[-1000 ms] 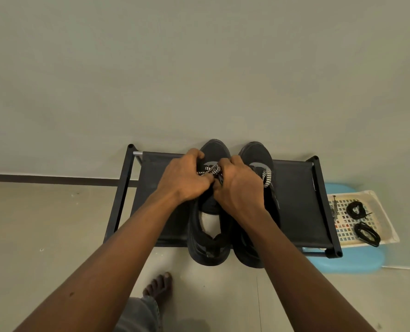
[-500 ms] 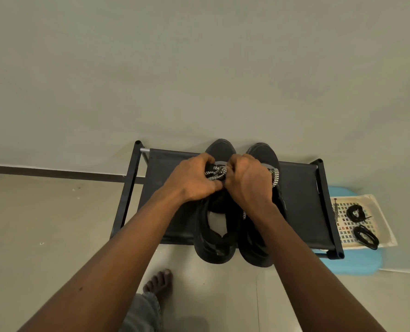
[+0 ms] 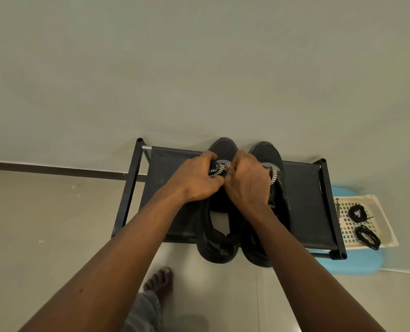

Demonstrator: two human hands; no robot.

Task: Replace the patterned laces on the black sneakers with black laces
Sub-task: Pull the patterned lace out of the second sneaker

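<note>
Black sneakers point(image 3: 223, 254) are sitting side by side on a black shoe rack point(image 3: 304, 202). Their toes are pointing toward the wall and their heels are hanging over the rack's near edge. The left sneaker point(image 3: 208, 238) and the right sneaker point(image 3: 267, 152) are lying close together, and I cannot tell whether they are touching.

Both hands are meeting over the lacing area of the left sneaker. The left hand point(image 3: 194, 180) is curling its fingers point(image 3: 208, 156) inward and pinching the black-and-white patterned lace point(image 3: 219, 169), which is showing as a short bunch between the two hands. The right hand point(image 3: 247, 183) is coming in from the other side, its fingers point(image 3: 241, 155) bent and pressing together on the same lace. The fingertips themselves are hiding under the knuckles. A second patterned lace point(image 3: 274, 172) is peeking out on the right sneaker, just beside the right hand.

To the right of the rack, a white perforated tray point(image 3: 386, 226) is resting on a light blue stool point(image 3: 357, 267). Two coiled black laces are lying in the tray, one point(image 3: 356, 213) farther away and one point(image 3: 368, 237) nearer, slightly apart.

At the bottom, a bare foot point(image 3: 159, 281) is standing on the pale floor below a grey trouser leg point(image 3: 144, 312).
</note>
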